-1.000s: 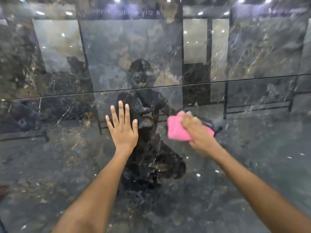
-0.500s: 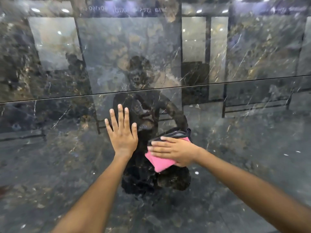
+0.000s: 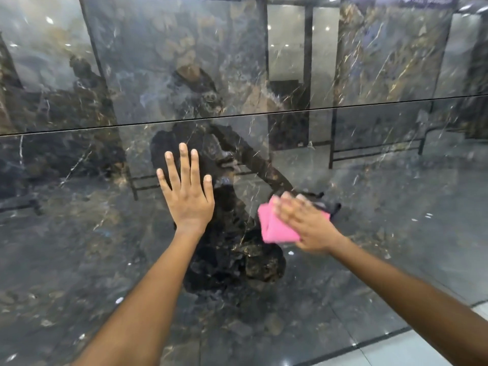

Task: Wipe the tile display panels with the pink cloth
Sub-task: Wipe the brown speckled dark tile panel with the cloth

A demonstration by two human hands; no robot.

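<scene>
Pink cloth (image 3: 276, 228) soft, light and folded, pinned flat against glossy lower tile panel (image 3: 369, 247) under straight fingers of right hand (image 3: 307, 224), best pressed across its middle against bunching, left hand (image 3: 188, 199) splayed, bracing alongside.

Blurred by motion: right hand (image 3: 307, 224), fingers indistinct. Folded pink cloth (image 3: 274, 228) partly hidden under it. Both forearms cut off at bottom edge. Glossy dark marble tile panels (image 3: 369, 260) run past every edge; surface masked by reflections.
</scene>
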